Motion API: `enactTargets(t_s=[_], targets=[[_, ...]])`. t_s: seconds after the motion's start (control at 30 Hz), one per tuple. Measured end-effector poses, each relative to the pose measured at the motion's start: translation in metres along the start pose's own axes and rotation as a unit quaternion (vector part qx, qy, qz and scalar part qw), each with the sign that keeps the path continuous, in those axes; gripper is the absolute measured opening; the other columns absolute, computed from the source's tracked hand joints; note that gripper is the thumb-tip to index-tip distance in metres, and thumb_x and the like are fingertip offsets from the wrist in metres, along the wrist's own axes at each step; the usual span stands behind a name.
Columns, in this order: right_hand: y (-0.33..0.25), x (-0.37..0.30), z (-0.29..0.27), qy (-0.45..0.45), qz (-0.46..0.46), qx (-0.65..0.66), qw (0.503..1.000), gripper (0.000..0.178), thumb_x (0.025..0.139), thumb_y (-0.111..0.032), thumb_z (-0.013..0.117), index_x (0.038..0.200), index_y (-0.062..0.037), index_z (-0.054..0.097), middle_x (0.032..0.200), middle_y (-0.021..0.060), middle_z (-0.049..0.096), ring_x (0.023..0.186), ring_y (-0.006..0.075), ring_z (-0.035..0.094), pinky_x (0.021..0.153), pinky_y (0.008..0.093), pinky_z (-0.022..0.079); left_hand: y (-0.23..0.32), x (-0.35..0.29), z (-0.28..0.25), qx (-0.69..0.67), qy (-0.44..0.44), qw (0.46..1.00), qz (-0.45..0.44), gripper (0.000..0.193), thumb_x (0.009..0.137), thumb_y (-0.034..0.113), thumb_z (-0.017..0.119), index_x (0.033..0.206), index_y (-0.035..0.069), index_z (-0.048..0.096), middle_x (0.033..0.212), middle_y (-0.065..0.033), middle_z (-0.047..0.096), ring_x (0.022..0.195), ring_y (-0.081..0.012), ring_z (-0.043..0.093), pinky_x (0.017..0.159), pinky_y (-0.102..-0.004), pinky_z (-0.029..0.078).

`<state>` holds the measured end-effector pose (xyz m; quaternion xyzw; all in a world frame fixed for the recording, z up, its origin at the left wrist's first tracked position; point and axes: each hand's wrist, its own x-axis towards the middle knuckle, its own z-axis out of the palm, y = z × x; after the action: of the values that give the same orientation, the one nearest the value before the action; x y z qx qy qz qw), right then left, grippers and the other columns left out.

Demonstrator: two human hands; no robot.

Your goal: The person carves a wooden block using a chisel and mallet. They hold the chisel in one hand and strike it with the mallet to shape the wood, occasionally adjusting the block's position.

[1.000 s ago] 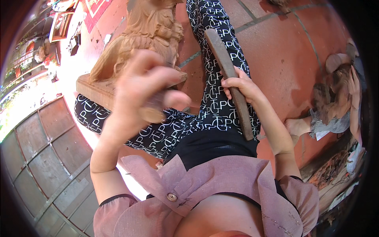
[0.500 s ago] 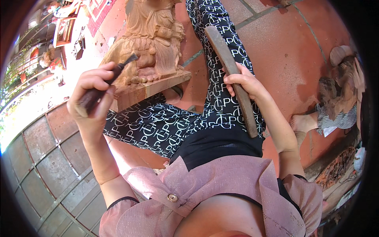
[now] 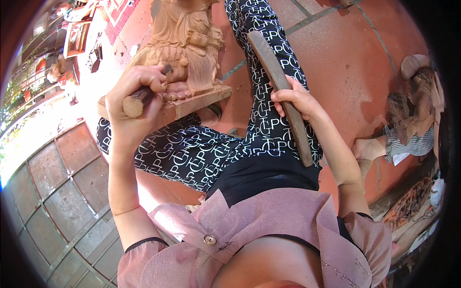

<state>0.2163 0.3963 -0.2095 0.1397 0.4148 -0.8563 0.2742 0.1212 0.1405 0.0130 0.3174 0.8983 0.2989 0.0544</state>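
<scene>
Red floor tiles [image 3: 350, 72] surround patterned trousers [image 3: 192, 153] in the head view, where the left hand [image 3: 126, 87] wraps its fingers around a dark-handled chisel [image 3: 142, 96] before a carved wooden statue [image 3: 189, 53]; the right hand [image 3: 298, 102] grips a flat wooden bar [image 3: 269, 57] above one thigh.

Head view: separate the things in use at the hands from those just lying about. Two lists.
In use:
chisel-like tool, in the left hand
brown bar, in the right hand
carved wooden figure, beside the left hand; contact unclear

Apparently just lying about:
red patterned mat, upper left
wood-edged item, farther left
</scene>
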Motion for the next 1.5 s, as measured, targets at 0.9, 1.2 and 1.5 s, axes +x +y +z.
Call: enactTargets(t_s=[0.9,1.2,1.5], targets=[[0.0,0.002,-0.003,-0.008,-0.002,0.001,1.0,0.047,0.075,-0.008,0.066,0.114,0.0049,0.042,0.07,0.0069,0.056,0.05,0.013,0.058,0.042,0.0262,0.049,0.004,0.011,0.007,0.033,-0.005,0.999,0.006,0.019,0.064,-0.016,0.058,0.071,0.0,0.051,0.076,-0.0078,0.06,0.085,-0.0213,0.065,0.085,-0.0338,0.052],[-0.001,0.004,-0.002,-0.004,0.009,0.0,1.0,0.048,0.075,-0.008,0.066,0.114,0.0048,0.042,0.071,0.0075,0.056,0.05,0.0132,0.058,0.043,0.0263,0.049,0.004,0.009,0.002,0.034,0.004,0.999,0.029,0.019,0.062,-0.016,0.057,0.072,-0.001,0.05,0.076,-0.0087,0.059,0.081,-0.0219,0.064,0.086,-0.0354,0.052],[-0.004,0.003,0.0,-0.003,0.007,-0.008,1.0,0.049,0.075,-0.008,0.066,0.115,0.0059,0.041,0.071,0.0075,0.056,0.05,0.0132,0.058,0.043,0.0266,0.049,-0.004,0.012,-0.007,-0.033,-0.005,0.999,-0.031,0.02,0.066,-0.017,0.059,0.071,0.001,0.049,0.079,-0.0069,0.058,0.089,-0.0206,0.063,0.09,-0.0362,0.051]])
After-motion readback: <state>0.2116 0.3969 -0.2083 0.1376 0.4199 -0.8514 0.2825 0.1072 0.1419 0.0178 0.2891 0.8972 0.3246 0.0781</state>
